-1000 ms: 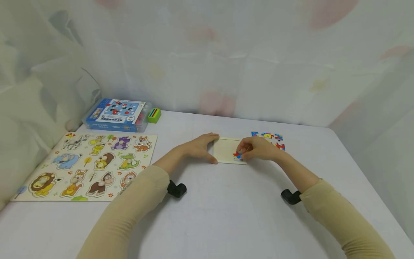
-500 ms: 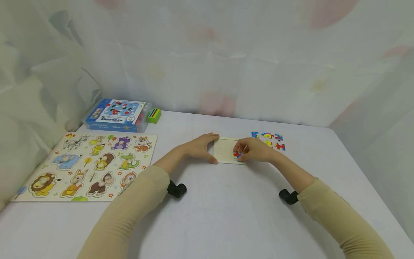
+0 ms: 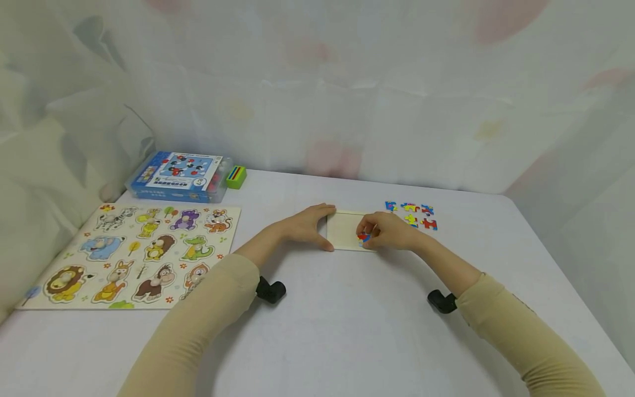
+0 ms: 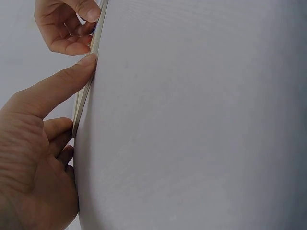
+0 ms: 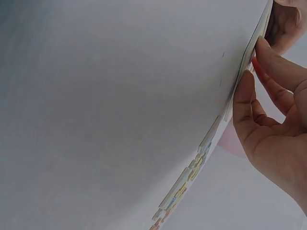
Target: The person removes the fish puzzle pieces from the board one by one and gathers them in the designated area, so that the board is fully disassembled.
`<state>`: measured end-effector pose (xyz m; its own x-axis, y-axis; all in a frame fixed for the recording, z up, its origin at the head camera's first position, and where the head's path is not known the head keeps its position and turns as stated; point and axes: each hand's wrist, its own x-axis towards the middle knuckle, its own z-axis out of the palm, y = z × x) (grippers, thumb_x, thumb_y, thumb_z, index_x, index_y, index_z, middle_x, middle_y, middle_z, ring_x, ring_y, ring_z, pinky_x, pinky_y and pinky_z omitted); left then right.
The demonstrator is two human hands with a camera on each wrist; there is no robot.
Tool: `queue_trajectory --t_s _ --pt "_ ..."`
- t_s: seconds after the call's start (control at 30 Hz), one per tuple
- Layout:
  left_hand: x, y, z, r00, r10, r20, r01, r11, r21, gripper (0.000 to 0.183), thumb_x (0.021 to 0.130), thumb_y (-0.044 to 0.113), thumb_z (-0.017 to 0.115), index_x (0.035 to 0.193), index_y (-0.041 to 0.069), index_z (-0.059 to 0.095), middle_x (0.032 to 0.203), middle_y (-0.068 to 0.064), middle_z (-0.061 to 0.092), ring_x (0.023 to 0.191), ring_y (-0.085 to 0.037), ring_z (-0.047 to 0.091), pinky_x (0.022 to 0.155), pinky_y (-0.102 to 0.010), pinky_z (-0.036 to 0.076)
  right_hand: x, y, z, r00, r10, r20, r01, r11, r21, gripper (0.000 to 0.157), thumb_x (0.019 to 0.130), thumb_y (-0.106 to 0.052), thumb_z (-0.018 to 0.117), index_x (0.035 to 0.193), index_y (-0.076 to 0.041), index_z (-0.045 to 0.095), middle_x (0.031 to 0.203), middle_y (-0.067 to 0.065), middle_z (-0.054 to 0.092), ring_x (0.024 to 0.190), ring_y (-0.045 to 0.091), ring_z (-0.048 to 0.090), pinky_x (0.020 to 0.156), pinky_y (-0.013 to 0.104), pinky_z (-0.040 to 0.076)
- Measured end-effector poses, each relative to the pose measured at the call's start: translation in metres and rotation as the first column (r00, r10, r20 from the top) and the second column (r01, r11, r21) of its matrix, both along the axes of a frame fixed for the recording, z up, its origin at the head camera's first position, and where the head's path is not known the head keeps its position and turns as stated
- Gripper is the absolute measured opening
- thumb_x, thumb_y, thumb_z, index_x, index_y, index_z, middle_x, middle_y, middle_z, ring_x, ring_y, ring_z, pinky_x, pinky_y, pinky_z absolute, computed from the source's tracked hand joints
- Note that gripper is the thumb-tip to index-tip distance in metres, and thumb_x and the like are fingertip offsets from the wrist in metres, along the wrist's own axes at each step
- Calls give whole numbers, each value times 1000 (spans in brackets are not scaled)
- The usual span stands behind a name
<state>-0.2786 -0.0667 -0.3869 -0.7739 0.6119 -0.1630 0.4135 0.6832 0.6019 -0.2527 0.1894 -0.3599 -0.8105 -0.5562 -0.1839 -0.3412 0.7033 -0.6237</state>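
Observation:
A small pale wooden puzzle tray [image 3: 342,229] lies flat on the white table. My left hand [image 3: 305,225] holds it at the left end, the thumb at the near edge and the forefinger at the far corner. Over the tray's near right corner, my right hand [image 3: 389,230] holds a red and blue jigsaw piece [image 3: 362,238] under its fingertips, which partly cover it. In the left wrist view, the left thumb [image 4: 72,79] presses along the tray's edge. From the right wrist, the fingers [image 5: 244,88] appear right at the tray surface.
Several loose jigsaw pieces [image 3: 429,224] lie right of the tray, behind the right hand. An animal peg puzzle board [image 3: 134,253] sits at the left. Behind it are a blue-labelled plastic box [image 3: 178,176] and a small green block [image 3: 236,177]. A fabric backdrop encloses the table.
The right hand has shifted slightly left over the tray with the jigsaw piece at its fingertips, uncovering more loose pieces behind it. The left hand has stayed in place.

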Motion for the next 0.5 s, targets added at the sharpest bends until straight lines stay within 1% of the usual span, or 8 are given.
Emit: queue_trajectory --t_s 0.27,0.5 --pt "-1 0 -1 1000 -4 0 4 1000 1 106 74 41 84 157 11 26 166 -2 22 158 -23 10 129 -42 14 -1 0 -3 1000 -5 -9 5 1000 14 22 85 -12 76 104 -9 66 100 7 63 85 18 56 78 26 49" --pt "-1 0 -1 1000 -7 -5 7 1000 1 105 74 41 84 157 10 26 166 -3 22 158 -23 10 129 -42 14 -2 0 -4 1000 -7 -20 7 1000 20 21 85 -12 76 103 -9 65 100 7 62 85 18 56 77 25 49"
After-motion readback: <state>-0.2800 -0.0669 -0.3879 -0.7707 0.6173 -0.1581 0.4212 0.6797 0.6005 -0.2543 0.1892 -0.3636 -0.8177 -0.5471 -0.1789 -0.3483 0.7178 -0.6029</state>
